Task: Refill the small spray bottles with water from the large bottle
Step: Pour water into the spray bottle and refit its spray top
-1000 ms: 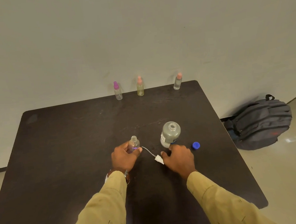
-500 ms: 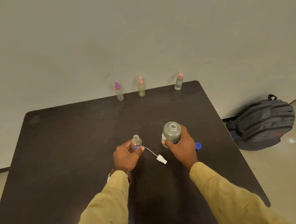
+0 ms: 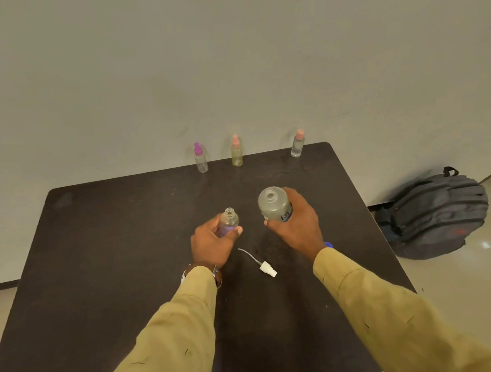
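My left hand (image 3: 210, 243) grips a small clear spray bottle (image 3: 229, 219) with its neck uncapped, upright over the dark table (image 3: 110, 258). Its white spray head with dip tube (image 3: 265, 266) lies loose on the table between my hands. My right hand (image 3: 297, 225) grips the large clear water bottle (image 3: 273, 202), uncapped, its mouth facing up. The bottle's blue cap (image 3: 328, 244) peeks out behind my right wrist. Three capped small spray bottles stand at the far edge: a purple-capped one (image 3: 200, 158), a yellowish one (image 3: 236, 152) and a pink-capped clear one (image 3: 298, 144).
A grey backpack (image 3: 432, 212) lies on the floor to the right of the table, against the wall. A plain wall stands right behind the table's far edge.
My right hand let go of the spray head, left it on the table and took hold of the large bottle, now lifted. My left hand raised the small bottle a little.
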